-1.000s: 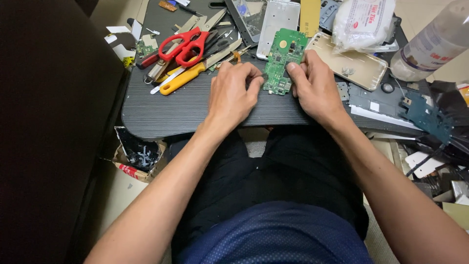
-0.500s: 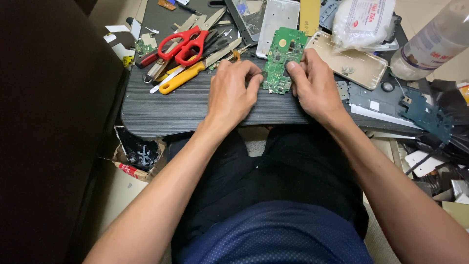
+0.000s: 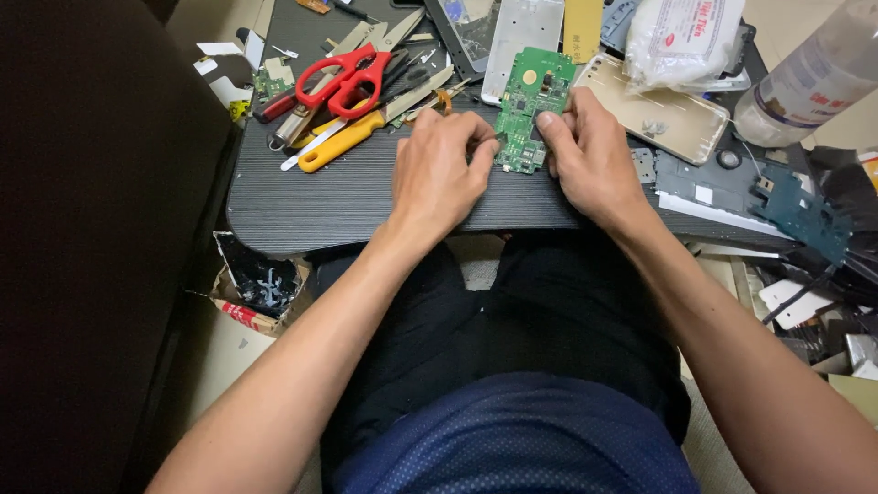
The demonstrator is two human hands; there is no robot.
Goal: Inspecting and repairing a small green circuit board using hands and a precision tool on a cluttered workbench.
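Circuit board (image 3: 529, 108), green one, sits flat on the dark desk (image 3: 347, 197) right between both hands, running away from the body. Left hand (image 3: 439, 174) is curled up with its fingertips pinching the board's near left edge, right hand (image 3: 594, 157) has its fingers pressed on the right edge, so both are closed on it and holding it down.

Off past the left hand there's a pile of tools: red scissors (image 3: 343, 78), a yellow-handled cutter (image 3: 340, 146), some metal tweezers-type stuff. Just beyond the right hand is a gold phone back (image 3: 663, 114), with a white plastic bag (image 3: 686, 37) behind that. Further out to the right, a clear bottle (image 3: 809, 78) and a dark teal board (image 3: 805, 215). Silver phone frame (image 3: 521, 32) lies straight ahead, past the green board.
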